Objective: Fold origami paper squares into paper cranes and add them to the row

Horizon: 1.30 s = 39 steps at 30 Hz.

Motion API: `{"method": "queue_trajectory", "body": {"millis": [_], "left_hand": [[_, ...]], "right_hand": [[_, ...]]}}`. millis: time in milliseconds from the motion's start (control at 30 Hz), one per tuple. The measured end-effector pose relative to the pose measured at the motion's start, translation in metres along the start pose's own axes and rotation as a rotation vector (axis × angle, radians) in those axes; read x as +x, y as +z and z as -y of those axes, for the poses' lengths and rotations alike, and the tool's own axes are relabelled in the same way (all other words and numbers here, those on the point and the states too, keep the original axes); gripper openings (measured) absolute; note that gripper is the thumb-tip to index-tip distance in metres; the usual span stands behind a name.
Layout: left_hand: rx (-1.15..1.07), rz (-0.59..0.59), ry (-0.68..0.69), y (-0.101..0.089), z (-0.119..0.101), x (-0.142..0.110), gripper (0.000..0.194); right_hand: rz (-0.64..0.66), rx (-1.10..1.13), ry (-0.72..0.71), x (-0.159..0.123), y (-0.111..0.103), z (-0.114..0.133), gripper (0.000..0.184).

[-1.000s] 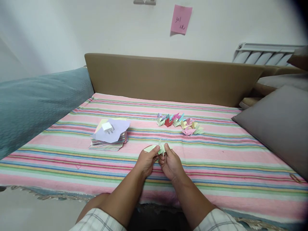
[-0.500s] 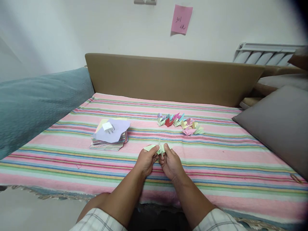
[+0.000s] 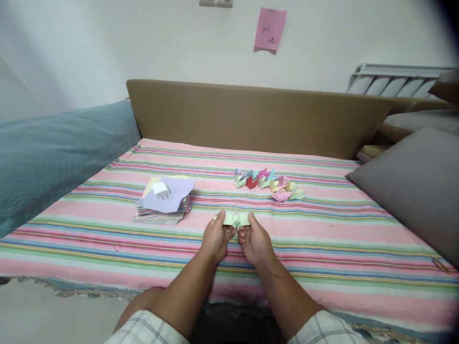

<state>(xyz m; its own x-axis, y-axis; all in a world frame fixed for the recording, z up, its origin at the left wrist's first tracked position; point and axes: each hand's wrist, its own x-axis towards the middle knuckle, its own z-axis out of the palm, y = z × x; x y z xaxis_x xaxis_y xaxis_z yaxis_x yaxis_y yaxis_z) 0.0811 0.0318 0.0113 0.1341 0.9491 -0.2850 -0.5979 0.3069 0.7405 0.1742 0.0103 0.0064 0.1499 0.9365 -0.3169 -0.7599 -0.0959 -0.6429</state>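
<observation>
A pale green paper crane is stretched between my two hands above the striped cloth. My left hand pinches its left wing, thumb on top and fingers curled beneath. At the other side my right hand grips the right wing the same way. A thin point of the crane sticks up away from me between the hands. Beyond them, several folded paper cranes in pink, red, green, yellow, blue and purple sit grouped on the cloth. The fingers partly hide the crane's wing tips.
To the left lies a stack of coloured paper with a purple sheet and a white plug adapter on top. A brown backrest stands behind the striped cloth. Grey cushions are at the right, a teal armrest at the left.
My thumbs have moved apart, outward along the wings, and the crane's wings now show spread flatter between my hands. The stack and the grouped cranes stay where they were.
</observation>
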Motion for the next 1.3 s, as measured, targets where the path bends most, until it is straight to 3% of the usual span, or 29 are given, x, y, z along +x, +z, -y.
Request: {"method": "queue_trajectory", "body": {"millis": [200,400,533,767,933,1000,1133,1300], "left_hand": [[-0.055,0.003,-0.01,0.001,-0.002,0.001,0.031],[-0.045,-0.074,0.004,0.001,-0.003,0.001,0.028],[-0.082,-0.095,0.004,0.0,-0.004,0.002,0.022],[-0.172,-0.127,-0.109,0.001,-0.01,0.003,0.024],[-0.185,-0.067,-0.222,0.002,-0.016,0.0,0.022],[-0.166,-0.016,-0.293,0.002,-0.016,-0.002,0.021],[-0.103,0.075,-0.384,0.0,-0.012,-0.003,0.019],[-0.048,0.137,-0.369,-0.002,-0.007,-0.002,0.017]], "right_hand": [[0.006,0.057,-0.01,0.001,-0.002,0.002,0.03],[-0.101,0.071,0.052,0.002,0.0,0.006,0.032],[-0.086,0.071,0.044,0.002,0.0,0.005,0.03],[-0.051,0.061,-0.034,0.005,-0.007,0.003,0.031],[-0.061,-0.077,-0.072,0.012,-0.017,0.018,0.034],[0.037,-0.19,-0.089,0.012,-0.021,0.027,0.028],[0.287,-0.407,-0.042,0.007,-0.023,0.039,0.038],[0.421,-0.52,-0.035,0.005,-0.026,0.04,0.028]]}}
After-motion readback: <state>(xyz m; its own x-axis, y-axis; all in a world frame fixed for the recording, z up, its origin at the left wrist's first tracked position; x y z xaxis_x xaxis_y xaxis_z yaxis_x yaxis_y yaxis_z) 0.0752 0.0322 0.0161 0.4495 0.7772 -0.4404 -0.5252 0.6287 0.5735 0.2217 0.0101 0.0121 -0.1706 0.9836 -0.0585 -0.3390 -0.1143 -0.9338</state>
